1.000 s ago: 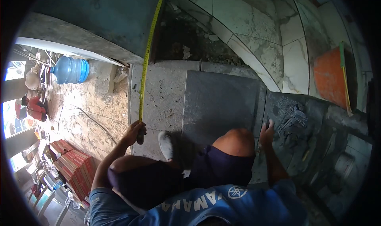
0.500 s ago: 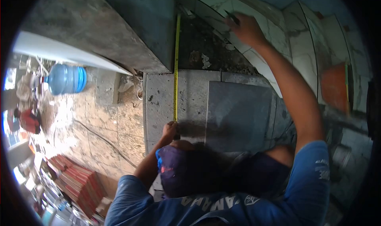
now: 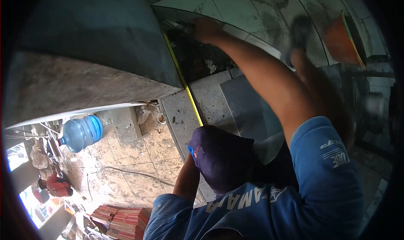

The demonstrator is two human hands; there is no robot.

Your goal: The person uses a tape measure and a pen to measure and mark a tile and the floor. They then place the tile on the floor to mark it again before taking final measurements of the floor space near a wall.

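Observation:
My right hand (image 3: pixel 207 30) reaches to the far end of the floor strip, its fingers closed round a dark pencil (image 3: pixel 188 28), which is hard to make out in the shadow. Just left of it, a yellow tape measure (image 3: pixel 183 78) lies stretched past the corner of a grey block and over the grey floor tiles (image 3: pixel 213 97). The tape's near end goes out of sight behind my bent knee (image 3: pixel 221 153). My left forearm (image 3: pixel 187 181) runs behind that knee, so my left hand is hidden. A loose dark grey tile (image 3: pixel 249 107) lies right of the tape.
A grey wall block (image 3: pixel 97 42) rises at left. Dark rubble bed (image 3: pixel 191 57) lies beyond the laid tiles. An orange bucket (image 3: pixel 341 40) is at upper right. A blue water jug (image 3: pixel 82 132), a cable (image 3: pixel 130 171) and stacked red boxes (image 3: pixel 124 223) are at left; a person in red (image 3: pixel 58 185) is beyond.
My right hand has swung left and forward from over the white tiles to the tape's far end. My view has turned, and my left hand has become hidden behind my knee.

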